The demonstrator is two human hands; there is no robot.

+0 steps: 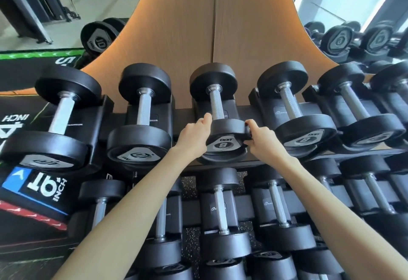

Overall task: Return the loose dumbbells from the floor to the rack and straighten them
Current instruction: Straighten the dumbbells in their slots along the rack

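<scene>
A black dumbbell marked 8 [223, 129], with a knurled steel handle, lies in the middle cradle of the rack's top row [187, 114]. My left hand [196, 133] grips the left side of its near head. My right hand [259, 137] holds the right side of the same head. Both hands clasp that head from opposite sides. Dumbbells marked 10 [139, 140] lie in the cradles to the left, another 8 [305, 133] to the right. The lower row [223, 211] holds several more dumbbells.
A wood-panelled wall [216, 26] stands right behind the rack, with mirrors on either side reflecting dumbbells. Padded black boxes labelled in inches [33, 191] are stacked at the left. Speckled rubber floor [189, 187] shows between the rows.
</scene>
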